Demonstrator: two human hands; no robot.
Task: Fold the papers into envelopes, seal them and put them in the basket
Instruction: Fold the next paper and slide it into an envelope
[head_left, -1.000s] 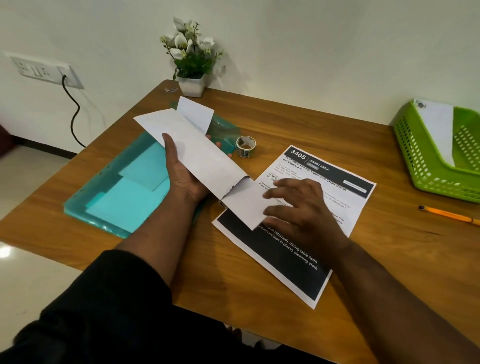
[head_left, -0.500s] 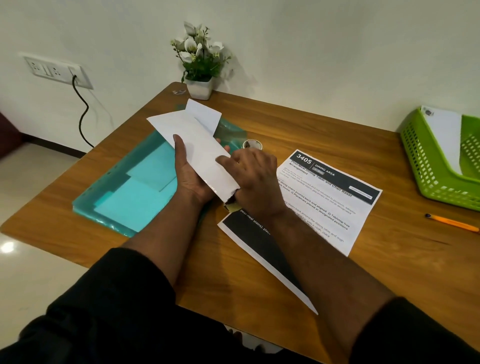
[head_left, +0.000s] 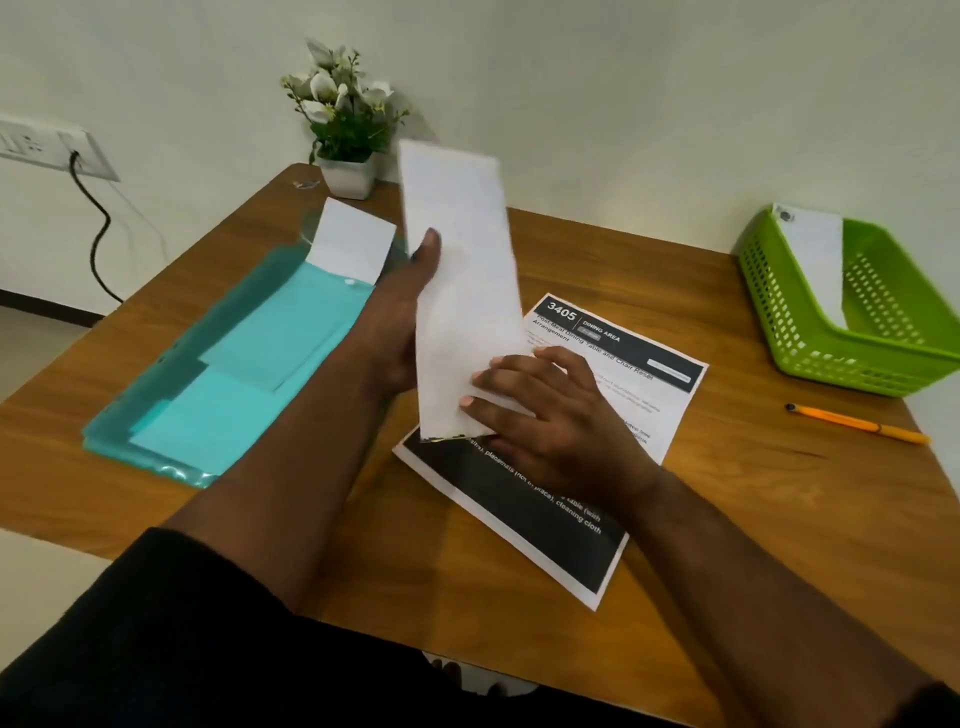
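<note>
Left hand (head_left: 410, 312) gripping folded white paper (head_left: 462, 291), holding it near upright above table (head_left: 727, 519) centre. Right hand (head_left: 550, 415) pinching paper's lower end over printed sheet (head_left: 649, 395). Green basket (head_left: 852, 358) sitting at two o'clock, white envelope (head_left: 810, 260) leaning inside.

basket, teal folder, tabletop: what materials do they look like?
Green basket: moulded plastic, perforated lattice walls, slight gloss. Teal folder: thin translucent plastic, shiny, papers showing through. Table: wood-grain surface, satin sheen; solid wood or laminate can't be told.
</note>
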